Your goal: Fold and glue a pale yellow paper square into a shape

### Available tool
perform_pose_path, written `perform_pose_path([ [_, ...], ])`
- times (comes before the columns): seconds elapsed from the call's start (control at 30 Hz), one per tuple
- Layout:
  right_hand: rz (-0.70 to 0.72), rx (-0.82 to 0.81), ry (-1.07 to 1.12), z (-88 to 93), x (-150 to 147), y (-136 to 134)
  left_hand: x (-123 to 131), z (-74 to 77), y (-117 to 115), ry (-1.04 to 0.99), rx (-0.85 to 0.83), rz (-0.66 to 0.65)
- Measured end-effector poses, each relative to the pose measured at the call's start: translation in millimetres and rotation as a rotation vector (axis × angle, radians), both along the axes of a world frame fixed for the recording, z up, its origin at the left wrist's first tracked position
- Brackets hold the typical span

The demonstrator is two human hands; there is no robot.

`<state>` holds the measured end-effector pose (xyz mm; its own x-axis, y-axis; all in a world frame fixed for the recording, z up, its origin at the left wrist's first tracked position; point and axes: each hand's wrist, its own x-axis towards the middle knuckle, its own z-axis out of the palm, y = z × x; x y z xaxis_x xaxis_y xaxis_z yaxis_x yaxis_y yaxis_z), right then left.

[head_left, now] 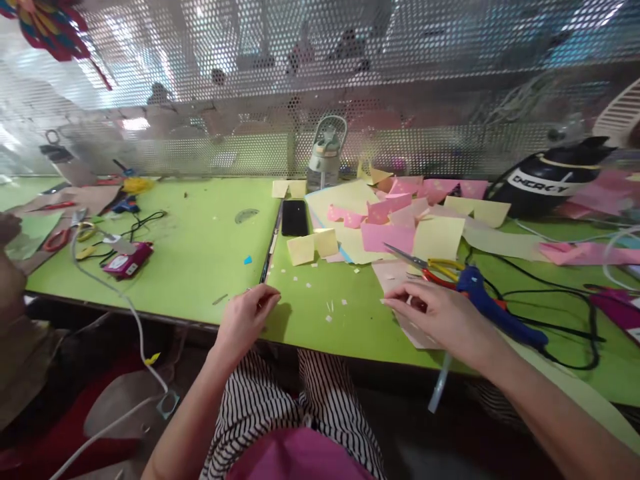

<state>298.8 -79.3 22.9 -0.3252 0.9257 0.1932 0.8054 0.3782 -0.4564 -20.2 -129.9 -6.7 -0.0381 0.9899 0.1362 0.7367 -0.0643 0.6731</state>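
My left hand [244,319] is closed in a pinch over the table's front edge; whatever is between its fingertips is hidden. My right hand [430,313] is also pinched, above a pale pink paper sheet [417,339]. A tiny pale spot shows at its fingertips, too small to name. Just beyond the right hand lie scissors [405,257] with orange handles, a yellow-handled tool [444,267] and a blue glue gun [500,317]. Small paper scraps [329,319] are scattered on the green table [310,333] between both hands. Folded yellow papers [313,247] stand farther back.
A phone [295,218], a water bottle [324,157] and a heap of pink and yellow papers [387,230] are behind. A black bottle [547,177] and cables [550,291] occupy the right. At left, another person's arm [11,267] is near scissors [57,239] and a magenta power box [129,260].
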Motion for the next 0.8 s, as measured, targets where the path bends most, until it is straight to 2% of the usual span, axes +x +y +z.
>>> perform_pose_path([
  [0.13, 0.007, -0.016, -0.033, 8.4, -16, 19, -6, 3.0, 3, 0.008, 0.009, -0.007],
  [0.23, -0.074, 0.017, -0.082, 19.6, -14, 39, -7, 6.3, 10, 0.021, -0.007, -0.068],
  [0.33, -0.174, 0.076, -0.124, 31.1, 4, 58, -4, 7.6, 17, 0.025, 0.011, -0.159],
  [0.47, -0.281, 0.123, -0.133, 42.3, 42, 71, -1, 7.4, 23, 0.041, 0.039, -0.245],
  [0.63, -0.413, 0.128, -0.167, 49.4, 90, 66, -7, 4.4, 25, 0.095, 0.134, -0.244],
  [0.8, -0.389, 0.018, -0.230, 47.6, 109, 40, 2, 6.4, 32, 0.161, 0.150, -0.299],
])
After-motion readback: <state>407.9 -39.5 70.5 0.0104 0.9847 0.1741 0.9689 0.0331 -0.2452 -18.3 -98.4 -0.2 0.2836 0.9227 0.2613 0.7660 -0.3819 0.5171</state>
